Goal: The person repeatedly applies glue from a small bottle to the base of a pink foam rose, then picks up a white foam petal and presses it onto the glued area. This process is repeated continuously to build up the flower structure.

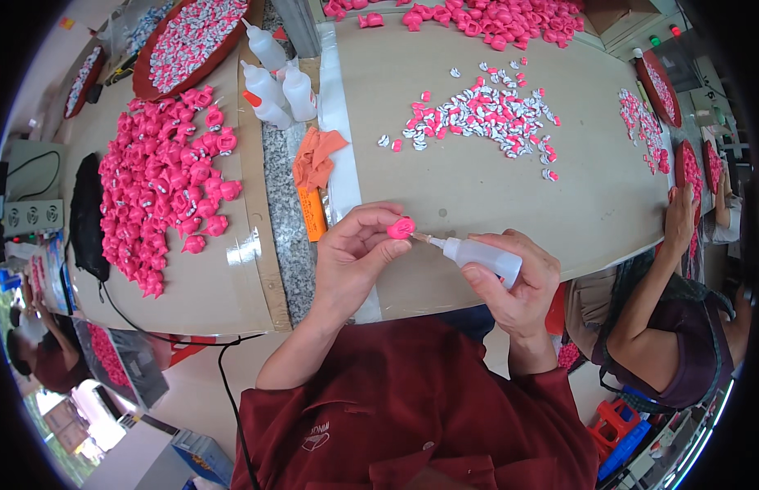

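My left hand (352, 251) pinches a small pink plastic piece (401, 229) between thumb and fingers. In my right hand (524, 284) lies a white translucent squeeze bottle (487, 259), tilted so its thin nozzle (428, 239) points left at the piece. The tip is at or very near the piece; whether they touch I cannot tell. Beyond my hands, a loose spread of small pink and white parts (486, 118) covers part of the cardboard-topped table (396, 286). An orange cloth (316, 159) lies to the left, above an orange box-like strip (312, 214).
Several squeeze bottles (299, 91) stand behind the cloth. Pink hollow parts (163, 184) are heaped at the left, with more (502, 20) at the far edge. A red tray (142, 82) holds small parts. Another person's arm (653, 282) reaches over the table's right side.
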The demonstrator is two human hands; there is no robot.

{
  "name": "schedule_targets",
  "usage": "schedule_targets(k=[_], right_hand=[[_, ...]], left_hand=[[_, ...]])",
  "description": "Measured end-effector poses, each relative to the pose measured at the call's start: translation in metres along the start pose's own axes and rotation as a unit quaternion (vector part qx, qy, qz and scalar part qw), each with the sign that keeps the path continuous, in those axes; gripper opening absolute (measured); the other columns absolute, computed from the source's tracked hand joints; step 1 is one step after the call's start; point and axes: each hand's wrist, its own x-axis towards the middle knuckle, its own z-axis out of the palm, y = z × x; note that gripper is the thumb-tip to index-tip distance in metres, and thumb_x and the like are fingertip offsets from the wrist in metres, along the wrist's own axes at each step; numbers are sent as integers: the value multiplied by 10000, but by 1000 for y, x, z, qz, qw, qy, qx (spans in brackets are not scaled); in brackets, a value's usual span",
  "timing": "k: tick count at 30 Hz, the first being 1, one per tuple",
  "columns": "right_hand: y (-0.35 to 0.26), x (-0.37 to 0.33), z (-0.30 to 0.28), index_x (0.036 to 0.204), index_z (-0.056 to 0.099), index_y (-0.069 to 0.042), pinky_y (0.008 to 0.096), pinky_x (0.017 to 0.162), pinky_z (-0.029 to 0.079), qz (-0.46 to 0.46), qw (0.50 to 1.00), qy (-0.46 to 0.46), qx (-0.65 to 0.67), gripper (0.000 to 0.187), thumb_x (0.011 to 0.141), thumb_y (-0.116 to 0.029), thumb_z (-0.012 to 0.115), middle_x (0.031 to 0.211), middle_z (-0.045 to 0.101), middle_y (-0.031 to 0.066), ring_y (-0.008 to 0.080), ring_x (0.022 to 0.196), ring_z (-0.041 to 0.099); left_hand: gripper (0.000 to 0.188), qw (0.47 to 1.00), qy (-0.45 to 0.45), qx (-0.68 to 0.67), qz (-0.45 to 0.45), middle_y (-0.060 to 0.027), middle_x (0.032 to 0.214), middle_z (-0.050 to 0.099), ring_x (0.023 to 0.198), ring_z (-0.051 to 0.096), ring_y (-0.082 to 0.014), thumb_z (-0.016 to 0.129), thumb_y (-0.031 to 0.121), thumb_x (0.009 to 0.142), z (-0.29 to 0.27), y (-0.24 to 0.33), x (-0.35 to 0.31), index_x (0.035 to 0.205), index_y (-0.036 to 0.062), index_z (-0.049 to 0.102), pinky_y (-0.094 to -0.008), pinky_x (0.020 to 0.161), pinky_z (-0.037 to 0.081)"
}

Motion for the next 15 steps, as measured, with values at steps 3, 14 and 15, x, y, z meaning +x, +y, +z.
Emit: schedule_targets(k=[3,14,15], right_hand=[[0,1,0,899,616,-4,246,447,377,1,1000,-2,-4,296,641,-64,749,632,582,82,151,512,524],[-1,1,0,901,621,-2,246,445,373,1,1000,-3,-3,298,639,-60,751,627,578,85,155,507,520],[-1,1,0,901,621,-2,246,445,373,4,1000,-3,-1,299,639,-60,751,627,579,85,155,507,520]], left_hand=[[235,1000,-1,-6,-2,-103,1075,558,908,587,-154,649,-46,745,0,0,0,958,-1,561,-272,803,476],[245,1000,-15,-4,-8,-87,1088,539,930,583,-139,620,-72,768,-3,-1,0,994,-6,551,-239,812,481],[244,1000,-17,-6,-8,-86,1084,542,931,582,-137,621,-70,768,-3,-1,0,993,-6,551,-239,811,481]])
